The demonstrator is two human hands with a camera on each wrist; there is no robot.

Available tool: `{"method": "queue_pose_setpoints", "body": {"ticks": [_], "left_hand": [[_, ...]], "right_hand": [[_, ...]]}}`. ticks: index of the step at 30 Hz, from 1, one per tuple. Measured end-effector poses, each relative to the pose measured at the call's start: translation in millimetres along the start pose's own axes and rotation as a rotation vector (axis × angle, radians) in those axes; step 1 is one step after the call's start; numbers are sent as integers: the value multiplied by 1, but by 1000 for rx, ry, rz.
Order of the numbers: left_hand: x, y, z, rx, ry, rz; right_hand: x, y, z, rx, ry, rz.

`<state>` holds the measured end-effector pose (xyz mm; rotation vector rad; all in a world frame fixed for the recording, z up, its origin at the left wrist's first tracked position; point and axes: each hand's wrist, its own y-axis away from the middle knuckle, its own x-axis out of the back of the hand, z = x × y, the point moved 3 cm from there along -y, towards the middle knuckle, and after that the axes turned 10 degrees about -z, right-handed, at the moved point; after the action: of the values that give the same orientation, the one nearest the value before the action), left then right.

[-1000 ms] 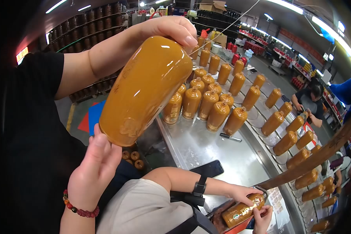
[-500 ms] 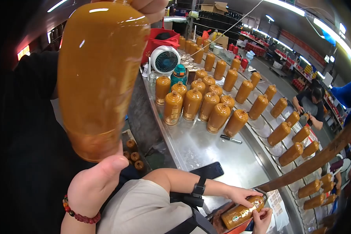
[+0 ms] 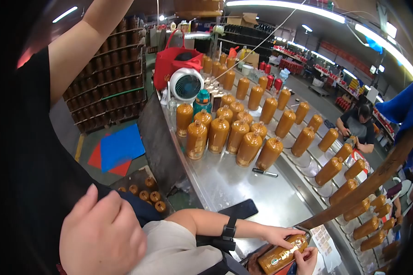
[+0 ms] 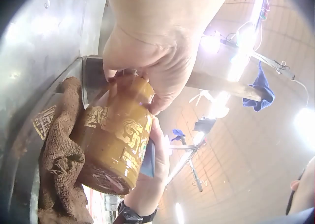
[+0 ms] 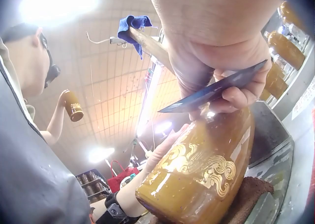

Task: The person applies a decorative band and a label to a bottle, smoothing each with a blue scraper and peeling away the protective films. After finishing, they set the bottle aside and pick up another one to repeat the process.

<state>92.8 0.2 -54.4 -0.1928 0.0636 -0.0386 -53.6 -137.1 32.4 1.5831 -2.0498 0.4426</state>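
A glossy amber-brown bottle (image 3: pixel 280 259) with gold relief patterns lies on its side over a brown cloth (image 4: pixel 64 160). My left hand (image 3: pixel 280 236) grips it at the neck and shoulder, fingers curled over the top, as the left wrist view also shows. At the bottle's side, my right hand (image 3: pixel 307 260) pinches a thin dark pointed blade (image 5: pixel 211 91), which overlaps the bottle's shoulder in the right wrist view. The right fingertips are close to the glass. In the head view the blade is hidden.
Several similar bottles (image 3: pixel 219 134) stand on the metal table (image 3: pixel 215 183), with more along the conveyor (image 3: pixel 309 170). A phone (image 3: pixel 239 209), a marker (image 3: pixel 265 173) and a fan (image 3: pixel 186 85) are there. A neighbour's hand (image 3: pixel 101 233) is close at left; a wooden bar (image 3: pixel 362 188) crosses at right.
The neighbour's raised bottle has moved up, mostly out of the head view, and their lower hand has come off it. My hands stay on the bottle with little movement.
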Motion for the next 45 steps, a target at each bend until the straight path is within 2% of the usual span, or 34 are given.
{"method": "queue_pose_setpoints", "body": {"ticks": [1,2,5,8,12,22,27,31,35,43,45], "left_hand": [[5,7,3,4,3,-9],[9,13,6,10,6,-17],[23,35,20,22,26,-40],[29,50,43,51,23,-51],[41,66,42,54,43,-58],[54,97,63,66,29,-45],[59,111,71,79,45,-44],[65,120,73,79,5,-44],[68,126,79,77,-9,-43],[76,143,85,68,38,-58],[80,148,86,92,-20,-45]], "right_hand": [[-7,-1,-13,26,93,8],[-15,-3,-12,13,-71,18],[-35,-13,-7,2,-101,17],[-49,-13,-23,-19,-183,17],[-68,-19,-35,-19,-293,7],[-89,-24,-69,33,-189,14],[-103,-27,-75,-2,-296,18],[-111,-29,-84,-6,-300,26],[-117,-36,-74,9,-278,20],[-131,-38,-99,-25,-312,17],[-137,-39,-102,-42,-401,-4]]}}
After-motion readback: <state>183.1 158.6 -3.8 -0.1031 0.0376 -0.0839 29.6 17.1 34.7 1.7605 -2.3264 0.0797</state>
